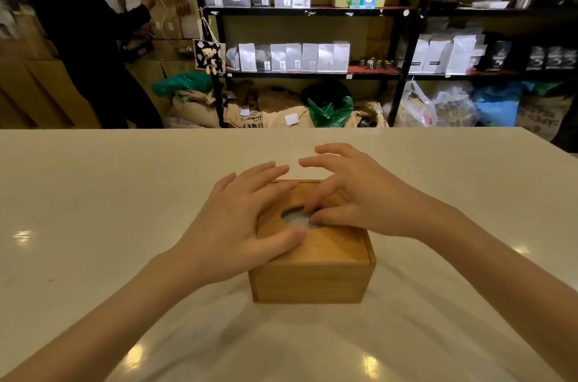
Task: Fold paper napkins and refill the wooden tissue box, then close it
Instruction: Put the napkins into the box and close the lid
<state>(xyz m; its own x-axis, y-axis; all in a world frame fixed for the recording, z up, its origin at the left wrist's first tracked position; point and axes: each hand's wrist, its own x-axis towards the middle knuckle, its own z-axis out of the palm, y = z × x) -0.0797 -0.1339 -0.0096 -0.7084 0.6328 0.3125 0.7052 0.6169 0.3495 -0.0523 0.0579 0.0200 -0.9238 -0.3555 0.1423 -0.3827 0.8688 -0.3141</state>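
A big white table (93,194) is filling the near part of the view, and lamp light is shining on it in spots. Far behind it, black shelves (312,11) are holding rows of pale bags, and a person in dark clothes (84,37) is standing at the far left. The wooden tissue box (312,281) is sitting in the middle of the table with its lid (334,245) on top. The left hand (237,222) is lying flat and loose on the left side of the lid, gripping nothing. The right hand (353,194) is bending over the lid, its fingertips (316,219) reaching into the round hole, where white napkins (295,219) are showing; whether they are pinching a napkin is too blurry to tell.
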